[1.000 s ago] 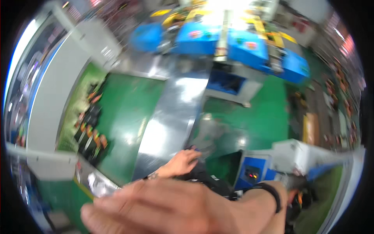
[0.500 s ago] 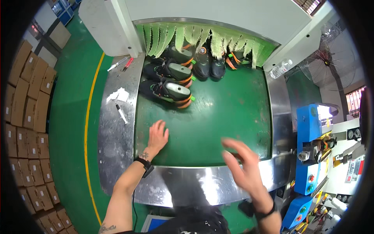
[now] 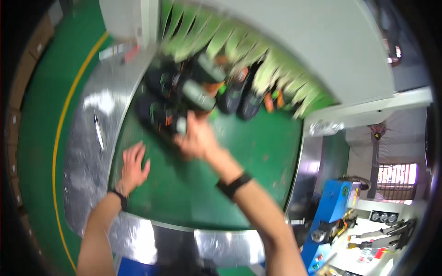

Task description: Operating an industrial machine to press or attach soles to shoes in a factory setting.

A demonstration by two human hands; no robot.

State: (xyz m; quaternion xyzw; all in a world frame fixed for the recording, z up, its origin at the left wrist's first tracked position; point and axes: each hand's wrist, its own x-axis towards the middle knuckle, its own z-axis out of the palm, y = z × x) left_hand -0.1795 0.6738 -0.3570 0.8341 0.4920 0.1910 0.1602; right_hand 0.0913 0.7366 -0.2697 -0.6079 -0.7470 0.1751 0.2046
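Apparently clamping the nearest black sneaker (image 3: 157, 114) with the right hand (image 3: 199, 139), holding the left hand (image 3: 133, 169) fingers-apart, and risking a drop through too shallow a heel grip.

2 hands (image 3: 133, 168), 2 blk wristbands (image 3: 234, 184), min. 6 shoes (image 3: 152, 112), 1 clr btl (image 3: 324, 128), 1 wht wad (image 3: 103, 102), 1 fan (image 3: 378, 136)

Matt black shoe (image 3: 149, 112), glossy metal rim (image 3: 228, 244) (scuffed).

On the belt (image 3: 248, 184), shoes (image 3: 198, 95) stand at eleven o'clock, while on its frame (image 3: 83, 170) a pen (image 3: 99, 133) lies at nine.
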